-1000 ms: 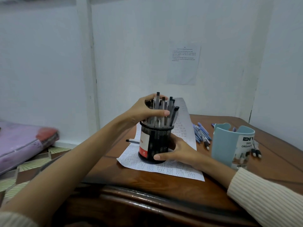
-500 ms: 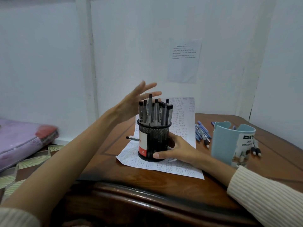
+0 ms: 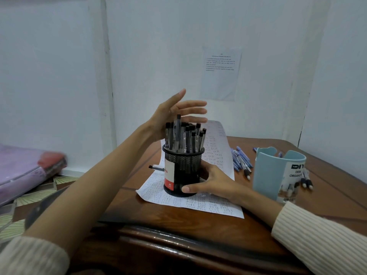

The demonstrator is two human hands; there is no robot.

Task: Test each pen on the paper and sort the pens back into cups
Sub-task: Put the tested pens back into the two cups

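- Our left hand (image 3: 170,114): released, fingers straight and spread, just behind the tops of the black pens (image 3: 184,137); we cannot tell whether it touches them.
- Our right hand (image 3: 214,183): grasping the base of the black mesh cup (image 3: 182,171), thumb across its front.
- The cup stands upright on the paper (image 3: 208,203), between our hands.
- Right of the right hand: blue pens (image 3: 241,161) lying loose, blue cup (image 3: 274,175).

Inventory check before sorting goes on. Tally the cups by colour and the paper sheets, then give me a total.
black mesh cup: 1
light blue cup: 1
paper sheets: 2 (sheet on the desk, sheet on the wall)
total: 4
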